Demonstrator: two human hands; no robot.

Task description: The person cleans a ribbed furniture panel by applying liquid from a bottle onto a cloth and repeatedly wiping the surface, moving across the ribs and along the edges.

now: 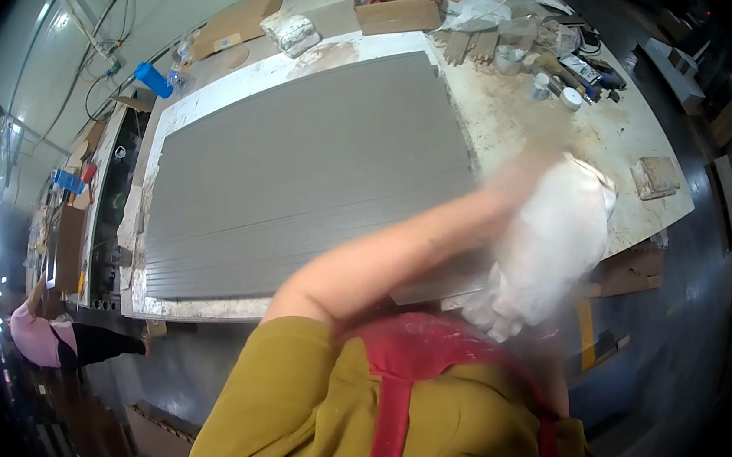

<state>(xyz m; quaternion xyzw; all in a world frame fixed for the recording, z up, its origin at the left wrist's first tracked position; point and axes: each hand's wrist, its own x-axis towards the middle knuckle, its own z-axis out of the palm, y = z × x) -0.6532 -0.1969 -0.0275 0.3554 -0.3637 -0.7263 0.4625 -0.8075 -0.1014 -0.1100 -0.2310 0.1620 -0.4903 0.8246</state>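
Note:
My left arm reaches across to the right over the corner of a large grey panel [320, 155] with fine parallel grooves near its front edge. My left hand [548, 153] is smeared by motion at the top of a crumpled white cloth [557, 236]; whether its fingers grip the cloth cannot be made out. The cloth hangs over the table's front right edge, down toward my red apron [425, 347]. Only a blurred bit of my right forearm shows below the cloth, and that hand is hidden.
Jars, a tube and tools surround a white-lidded jar [571, 98] at the back right. A stained block [655, 177] lies at the right edge. Behind the panel are a cardboard box [398, 15] and a folded cloth [290, 34]. Another person [47, 336] stands far left.

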